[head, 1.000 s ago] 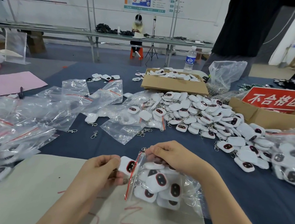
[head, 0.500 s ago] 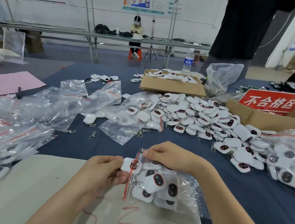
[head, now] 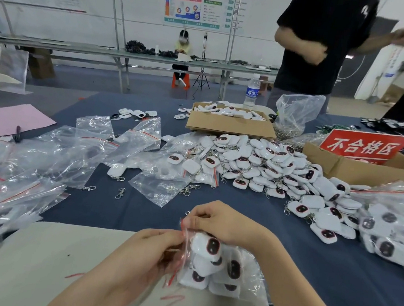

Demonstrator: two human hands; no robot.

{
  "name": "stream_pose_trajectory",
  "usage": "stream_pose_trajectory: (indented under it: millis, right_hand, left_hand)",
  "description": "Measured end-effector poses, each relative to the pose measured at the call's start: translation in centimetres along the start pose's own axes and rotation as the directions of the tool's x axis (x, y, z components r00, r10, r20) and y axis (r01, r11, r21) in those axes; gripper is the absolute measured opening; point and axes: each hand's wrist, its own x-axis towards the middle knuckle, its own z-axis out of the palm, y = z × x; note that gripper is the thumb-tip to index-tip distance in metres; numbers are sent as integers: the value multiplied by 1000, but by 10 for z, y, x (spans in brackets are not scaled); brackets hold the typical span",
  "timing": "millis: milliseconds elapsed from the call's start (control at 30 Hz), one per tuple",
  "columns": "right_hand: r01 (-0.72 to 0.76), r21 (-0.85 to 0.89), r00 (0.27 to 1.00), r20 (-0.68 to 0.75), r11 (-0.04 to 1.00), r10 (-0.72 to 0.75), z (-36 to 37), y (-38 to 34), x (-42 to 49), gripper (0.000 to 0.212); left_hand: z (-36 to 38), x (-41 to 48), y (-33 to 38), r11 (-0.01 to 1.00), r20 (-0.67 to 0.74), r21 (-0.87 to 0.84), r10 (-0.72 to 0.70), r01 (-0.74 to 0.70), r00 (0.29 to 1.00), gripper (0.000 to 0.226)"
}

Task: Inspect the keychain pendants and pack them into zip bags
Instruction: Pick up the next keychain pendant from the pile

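Above the mat (head: 45, 260), pendant-filled zip bag (head: 251, 284), left hand (head: 149, 250) and right hand (head: 225, 224) fingers (head: 194, 223) pinching its mouth

Bright, even indoor light is seen; glare is thrown off the zip bags (head: 70, 153), the left hand (head: 152, 250) is smeared by motion, edges are bowed.

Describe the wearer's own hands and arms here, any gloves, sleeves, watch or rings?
Both are bare. The left hand and right hand wear no gloves, and no ring shows. The forearms are uncovered to the frame edge, with no sleeve, watch or band in view. The left hand is motion-blurred, so fine detail there is unclear.
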Motion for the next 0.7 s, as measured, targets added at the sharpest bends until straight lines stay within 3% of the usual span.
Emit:
stream_pose_trajectory:
  millis: [200,300,400,533,700]
  right_hand:
    - [46,57,999,-8,997,-46,0,1,1,21]
    - [19,81,1000,7,997,-20,-4,1,0,30]
    - [27,188,987,-162,982,3,-11,7,4,18]
    - [1,226,877,-468,974,108,-21,34,14,11]
    - [-25,484,784,-534,874,318,-26,63,24,28]
  left_hand:
    - [-3,-9,8,970,37,234,59,-66,998,26]
    - [-9,-9,12,970,-96,213,144,-121,985,33]
    - [-18,-1,15,952,-269,231,262,-203,927,27]
    - [-23,22,20,944,-336,177,323,-278,885,25]
    - [-10,69,18,856,-267,404,448,-323,853,26]
